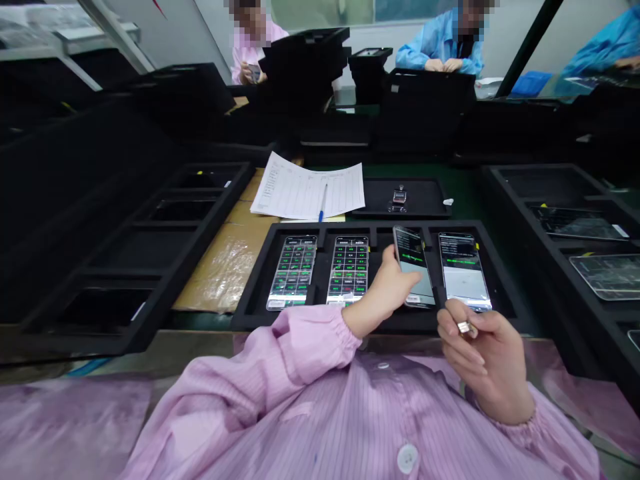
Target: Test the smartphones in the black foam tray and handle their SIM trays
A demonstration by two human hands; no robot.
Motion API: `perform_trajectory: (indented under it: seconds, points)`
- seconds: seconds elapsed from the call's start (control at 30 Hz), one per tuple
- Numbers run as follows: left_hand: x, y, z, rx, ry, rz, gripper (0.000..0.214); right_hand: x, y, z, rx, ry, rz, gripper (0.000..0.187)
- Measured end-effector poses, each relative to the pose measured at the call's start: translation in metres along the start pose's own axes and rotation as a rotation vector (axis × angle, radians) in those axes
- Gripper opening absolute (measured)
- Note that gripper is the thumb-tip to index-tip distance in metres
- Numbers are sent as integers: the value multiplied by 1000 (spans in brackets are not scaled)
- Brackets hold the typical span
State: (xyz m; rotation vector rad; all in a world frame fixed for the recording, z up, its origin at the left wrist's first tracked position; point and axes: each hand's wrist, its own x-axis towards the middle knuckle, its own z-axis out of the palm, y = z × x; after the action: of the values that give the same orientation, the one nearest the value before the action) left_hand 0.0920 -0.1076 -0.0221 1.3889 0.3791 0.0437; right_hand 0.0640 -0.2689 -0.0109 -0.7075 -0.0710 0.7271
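Note:
My left hand (387, 290) grips a smartphone (413, 263) with a lit screen, tilted up out of the third slot of a black foam tray (253, 300). My right hand (483, 353) is closed in a pinch on a small metallic part (465, 327), just below the fourth phone (464, 270). Two more phones (294, 271) (349, 269) with green test grids lie flat in the tray's left slots.
A paper form (310, 189) with a blue pen (323, 203) lies behind the tray. Next to it is a small black tray (430, 200) holding a small device (399, 197). Black slotted trays flank both sides (165, 230) (575, 200). Two people sit across the bench.

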Motion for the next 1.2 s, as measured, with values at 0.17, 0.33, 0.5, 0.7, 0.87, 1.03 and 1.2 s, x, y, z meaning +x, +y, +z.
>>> perform_trajectory:
  seconds: [0.17,0.33,0.5,0.7,0.87,1.03,1.2]
  points:
    - [1,5,5,-107,12,69,48,-1,8,1,153,-90,146,33]
    - [-35,14,18,-213,15,380,52,-6,18,5,-91,161,-14,31]
    - [-59,17,33,-240,-62,522,56,-10,24,-4,-448,392,-296,43]
    - [-50,25,31,-337,-11,493,56,-14,27,-8,-555,412,-380,39]
    - [-6,22,-12,-51,101,415,54,-15,25,-10,-499,460,-524,33]
    - [6,1,-28,288,-49,210,57,-10,14,-12,-357,490,-613,34]
    - [-13,-4,12,793,12,545,78,-5,3,-15,-280,408,-565,37]
